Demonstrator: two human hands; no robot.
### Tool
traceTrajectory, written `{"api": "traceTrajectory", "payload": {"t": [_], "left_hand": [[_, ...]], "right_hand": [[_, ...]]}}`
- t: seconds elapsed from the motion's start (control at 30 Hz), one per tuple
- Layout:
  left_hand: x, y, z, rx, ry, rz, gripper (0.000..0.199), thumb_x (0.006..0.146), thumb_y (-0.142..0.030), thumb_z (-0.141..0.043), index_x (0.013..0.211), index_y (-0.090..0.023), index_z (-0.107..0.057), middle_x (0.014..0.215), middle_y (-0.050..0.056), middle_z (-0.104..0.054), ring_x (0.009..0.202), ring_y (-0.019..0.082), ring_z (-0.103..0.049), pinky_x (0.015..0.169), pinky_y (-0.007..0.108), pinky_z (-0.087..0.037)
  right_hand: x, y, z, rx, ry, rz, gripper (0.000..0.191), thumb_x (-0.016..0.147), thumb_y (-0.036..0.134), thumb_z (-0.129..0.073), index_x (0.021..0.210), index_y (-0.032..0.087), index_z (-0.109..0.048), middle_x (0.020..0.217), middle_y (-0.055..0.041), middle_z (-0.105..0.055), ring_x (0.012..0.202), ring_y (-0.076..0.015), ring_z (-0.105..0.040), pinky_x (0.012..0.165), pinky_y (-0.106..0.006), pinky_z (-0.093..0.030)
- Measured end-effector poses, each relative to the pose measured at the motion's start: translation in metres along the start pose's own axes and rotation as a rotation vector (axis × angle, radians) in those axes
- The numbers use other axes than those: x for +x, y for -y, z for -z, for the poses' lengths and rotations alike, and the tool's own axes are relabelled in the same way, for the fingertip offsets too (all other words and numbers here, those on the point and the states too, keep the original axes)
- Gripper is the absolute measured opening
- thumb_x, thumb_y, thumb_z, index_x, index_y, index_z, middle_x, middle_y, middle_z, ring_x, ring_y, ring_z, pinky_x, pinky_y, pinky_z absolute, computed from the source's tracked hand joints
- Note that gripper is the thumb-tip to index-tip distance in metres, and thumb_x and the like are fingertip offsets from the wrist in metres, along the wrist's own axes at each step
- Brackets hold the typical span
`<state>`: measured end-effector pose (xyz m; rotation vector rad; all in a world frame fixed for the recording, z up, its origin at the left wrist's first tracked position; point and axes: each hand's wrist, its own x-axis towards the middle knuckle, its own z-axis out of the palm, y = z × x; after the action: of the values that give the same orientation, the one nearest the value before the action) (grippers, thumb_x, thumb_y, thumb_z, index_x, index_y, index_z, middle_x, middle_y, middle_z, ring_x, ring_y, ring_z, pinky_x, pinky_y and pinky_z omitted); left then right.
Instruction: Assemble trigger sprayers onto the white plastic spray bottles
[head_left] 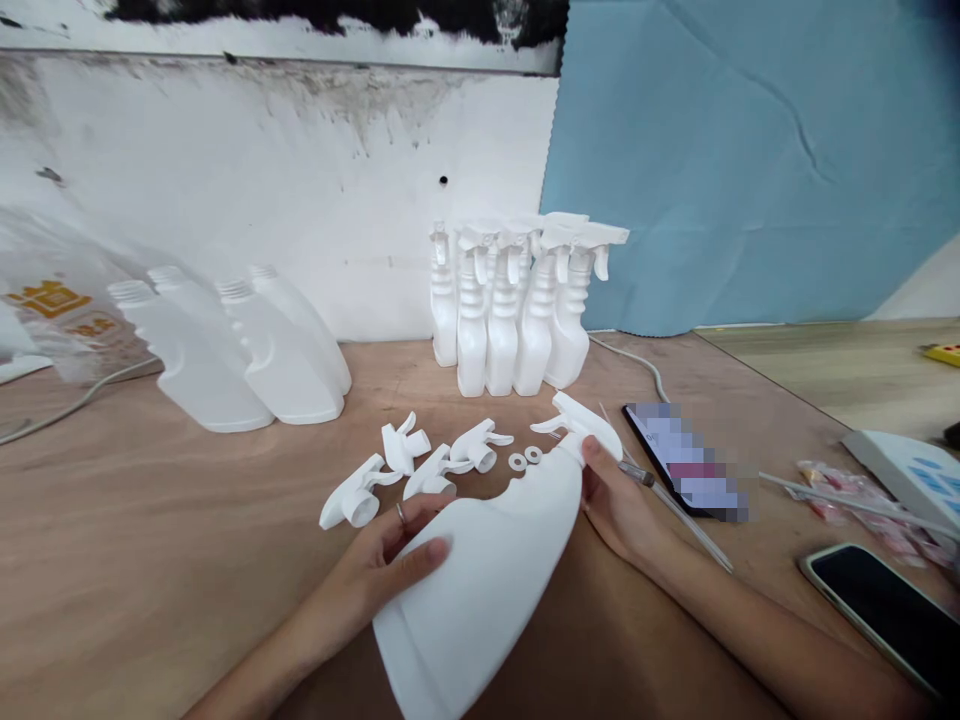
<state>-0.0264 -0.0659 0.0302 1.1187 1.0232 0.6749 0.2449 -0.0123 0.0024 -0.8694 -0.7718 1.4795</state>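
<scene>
A white spray bottle (487, 570) is held tilted in front of me, its neck toward the upper right. My left hand (397, 555) grips the bottle's body, thumb across the near face. At the neck, my right hand (619, 500) is closed around the collar of the trigger sprayer (589, 425), which sits on the bottle mouth. Several loose trigger sprayers (358, 492) lie on the table just beyond my left hand. Two small white ring washers (517, 462) lie beside the bottle's neck. Thin clear tubes (694, 530) rest by my right wrist.
Several spray bottles with sprayers (517, 330) stand against the wall. Open-topped white bottles (225, 360) stand at the left, near a plastic bag (75, 310). At the right are a lit phone (675, 460), a dark phone (885, 610), a cable and crumpled wrappers (862, 510).
</scene>
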Motion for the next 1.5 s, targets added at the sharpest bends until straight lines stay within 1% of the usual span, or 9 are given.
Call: {"api": "traceTrajectory", "payload": {"t": [0.1, 0.23, 0.47, 0.6, 0.73, 0.97, 1.2, 1.37, 1.5], "left_hand": [[0.003, 0.001, 0.004, -0.121, -0.013, 0.039, 0.054, 0.084, -0.05, -0.072, 0.13, -0.024, -0.061, 0.115, 0.008, -0.071, 0.092, 0.019, -0.067, 0.075, 0.025, -0.051], [0.006, 0.002, 0.012, -0.227, -0.031, 0.082, 0.052, 0.082, -0.049, -0.074, 0.124, -0.019, -0.065, 0.103, 0.009, -0.072, 0.087, 0.018, -0.067, 0.075, 0.024, -0.052], [0.007, 0.005, 0.012, -0.155, 0.006, 0.023, 0.051, 0.086, -0.05, -0.07, 0.128, -0.023, -0.06, 0.108, 0.007, -0.07, 0.088, 0.017, -0.066, 0.073, 0.023, -0.051], [0.006, 0.005, 0.01, -0.087, 0.053, -0.025, 0.046, 0.088, -0.05, -0.067, 0.126, -0.025, -0.061, 0.111, 0.006, -0.069, 0.09, 0.016, -0.064, 0.074, 0.022, -0.05], [0.006, 0.005, 0.011, -0.114, 0.042, -0.012, 0.048, 0.088, -0.051, -0.067, 0.127, -0.024, -0.061, 0.113, 0.008, -0.068, 0.09, 0.017, -0.063, 0.074, 0.023, -0.05], [0.006, 0.007, 0.013, -0.149, 0.046, -0.002, 0.047, 0.088, -0.049, -0.067, 0.128, -0.025, -0.06, 0.109, 0.006, -0.068, 0.089, 0.017, -0.064, 0.074, 0.023, -0.05], [0.005, 0.007, 0.011, -0.126, 0.055, -0.032, 0.046, 0.088, -0.049, -0.067, 0.127, -0.025, -0.061, 0.111, 0.006, -0.068, 0.091, 0.018, -0.064, 0.074, 0.023, -0.05], [0.006, 0.008, 0.012, -0.115, 0.052, -0.047, 0.046, 0.089, -0.048, -0.066, 0.129, -0.025, -0.06, 0.114, 0.007, -0.068, 0.092, 0.018, -0.064, 0.075, 0.024, -0.05], [0.005, 0.007, 0.01, -0.133, 0.058, -0.039, 0.047, 0.087, -0.049, -0.068, 0.128, -0.025, -0.061, 0.115, 0.007, -0.068, 0.093, 0.018, -0.064, 0.076, 0.024, -0.05]], "right_hand": [[0.001, 0.002, 0.001, 0.038, 0.037, -0.022, 0.034, 0.073, 0.048, -0.084, 0.079, 0.02, -0.066, 0.062, 0.0035, -0.061, 0.049, -0.0091, -0.046, 0.046, -0.023, -0.038], [0.002, 0.008, -0.001, 0.118, 0.2, -0.056, 0.031, 0.08, 0.042, -0.079, 0.102, 0.023, -0.07, 0.09, -0.002, -0.073, 0.082, -0.02, -0.066, 0.073, -0.032, -0.053], [0.007, 0.01, 0.001, 0.16, 0.321, -0.1, 0.029, 0.079, 0.037, -0.078, 0.103, 0.023, -0.07, 0.106, -0.0046, -0.073, 0.11, -0.0272, -0.063, 0.097, -0.041, -0.049], [0.01, 0.004, 0.006, 0.142, 0.214, -0.084, 0.032, 0.077, 0.034, -0.081, 0.105, 0.023, -0.07, 0.098, -0.0035, -0.074, 0.107, -0.0257, -0.065, 0.1, -0.04, -0.048], [0.009, 0.009, 0.005, 0.155, 0.289, -0.065, 0.043, 0.077, 0.023, -0.079, 0.119, 0.024, -0.067, 0.104, -0.0043, -0.075, 0.109, -0.026, -0.065, 0.1, -0.042, -0.048], [0.008, 0.012, -0.001, 0.163, 0.299, -0.054, 0.043, 0.083, 0.025, -0.073, 0.125, 0.026, -0.065, 0.111, -0.0049, -0.075, 0.114, -0.0274, -0.064, 0.102, -0.045, -0.047], [0.008, 0.009, 0.004, 0.158, 0.262, -0.073, 0.044, 0.078, 0.034, -0.079, 0.12, 0.025, -0.068, 0.106, -0.0049, -0.075, 0.112, -0.0284, -0.064, 0.102, -0.044, -0.047], [0.007, 0.013, 0.003, 0.167, 0.304, -0.089, 0.044, 0.076, 0.02, -0.076, 0.12, 0.024, -0.067, 0.105, -0.0048, -0.076, 0.109, -0.0263, -0.065, 0.102, -0.043, -0.047], [0.005, 0.013, 0.002, 0.171, 0.278, -0.087, 0.039, 0.075, 0.028, -0.079, 0.112, 0.022, -0.07, 0.104, -0.0051, -0.075, 0.099, -0.0252, -0.067, 0.094, -0.04, -0.051]]}}
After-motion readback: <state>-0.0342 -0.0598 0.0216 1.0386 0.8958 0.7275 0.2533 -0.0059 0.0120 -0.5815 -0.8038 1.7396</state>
